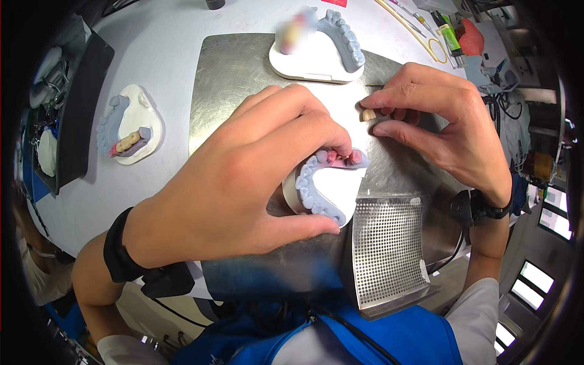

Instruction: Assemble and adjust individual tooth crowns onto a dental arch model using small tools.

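Left hand: The left hand [237, 176] spans a dental model with a grey tooth arch on a white base [331, 188], its grip clasping the model, thumb at the near edge and fingers over the far end.
Right hand: The right hand [441, 118] has its grip closed on a small tan tooth-shaped piece [368, 115] at the fingertips; exactly which fingers touch it cannot be told.
Model and piece: The model sits over a brushed metal sheet [225, 61] on a white table [146, 55]; the piece hangs apart from it, up and to the right.
Pink patches: Reddish-pink areas [356, 157] mark the model's far end, just beside the left fingers.
Perforated rack: A curved silver rack full of holes [389, 249] stands just beside the model, toward the wearer.
Other models: A second grey-and-white model [313, 70], partly blurred, lies beyond the hands; a third [149, 121], bearing a tan bridge [128, 143], lies at left.
Fingertip risk: So small a piece could slip if the fingers loosen or press unevenly, then skid across smooth metal.
Model risk: A hard left squeeze could chip a tooth; a slack one could let the base turn against the rack.
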A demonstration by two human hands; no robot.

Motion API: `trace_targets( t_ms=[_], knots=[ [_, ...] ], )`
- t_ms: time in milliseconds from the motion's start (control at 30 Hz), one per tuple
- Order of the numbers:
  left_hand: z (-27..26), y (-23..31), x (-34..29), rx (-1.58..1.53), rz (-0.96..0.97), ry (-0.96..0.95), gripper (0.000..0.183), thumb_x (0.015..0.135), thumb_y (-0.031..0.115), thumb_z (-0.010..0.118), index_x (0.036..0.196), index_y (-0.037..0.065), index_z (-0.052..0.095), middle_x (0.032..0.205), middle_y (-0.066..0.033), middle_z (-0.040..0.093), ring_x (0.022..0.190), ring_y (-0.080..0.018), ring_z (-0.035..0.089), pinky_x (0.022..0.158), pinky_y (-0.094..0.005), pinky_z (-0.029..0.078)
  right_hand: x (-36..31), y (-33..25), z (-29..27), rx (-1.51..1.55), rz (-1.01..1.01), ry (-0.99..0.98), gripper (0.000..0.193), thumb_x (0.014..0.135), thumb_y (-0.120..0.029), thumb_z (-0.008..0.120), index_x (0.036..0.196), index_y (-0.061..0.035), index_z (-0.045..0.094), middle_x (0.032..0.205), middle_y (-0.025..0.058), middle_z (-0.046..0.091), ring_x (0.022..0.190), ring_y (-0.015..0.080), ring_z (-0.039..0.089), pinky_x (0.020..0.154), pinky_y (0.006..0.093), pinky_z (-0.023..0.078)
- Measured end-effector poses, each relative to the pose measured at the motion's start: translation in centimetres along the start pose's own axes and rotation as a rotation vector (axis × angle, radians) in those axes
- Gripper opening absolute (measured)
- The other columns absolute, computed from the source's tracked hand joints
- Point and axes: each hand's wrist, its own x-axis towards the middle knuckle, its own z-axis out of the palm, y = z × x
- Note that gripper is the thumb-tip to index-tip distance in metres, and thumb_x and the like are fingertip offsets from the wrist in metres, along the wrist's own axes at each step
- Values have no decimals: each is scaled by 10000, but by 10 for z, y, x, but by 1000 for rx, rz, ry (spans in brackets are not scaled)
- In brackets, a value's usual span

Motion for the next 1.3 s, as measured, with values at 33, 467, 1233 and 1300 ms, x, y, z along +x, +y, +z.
trace_targets(
  t_ms=[33,467,1233,1300],
  knots=[
    [0,3,1,-1,5,-3,592,622,140,954,1137,20,687,1092,-116,656,1006,-265,619,892,-373,506,-3,-2,-6,33,29,3,268,816,-31,816,1080,-7,773,936,70,728,810,164,664,720,285,514],
    [5,0,-7,54,215,71,850,654,124,978,1339,-25,496,1171,-189,617,1037,-312,611,897,-401,497,-8,18,-22,-150,192,100,248,835,-45,809,1077,-16,762,982,45,672,819,144,603,731,284,490],
    [2,-2,-3,40,33,32,642,601,166,971,1147,-3,679,1079,-98,664,1005,-262,616,870,-365,508,-3,0,15,3,-2,121,222,791,-19,820,1006,0,768,932,84,686,836,208,671,757,316,525],
    [-2,-5,-3,52,56,-21,723,620,157,974,1234,-15,633,1134,-117,648,1035,-254,620,902,-361,514,-3,-1,15,-5,0,121,204,799,-14,810,997,7,765,922,86,685,831,208,668,755,317,521]
  ],
)
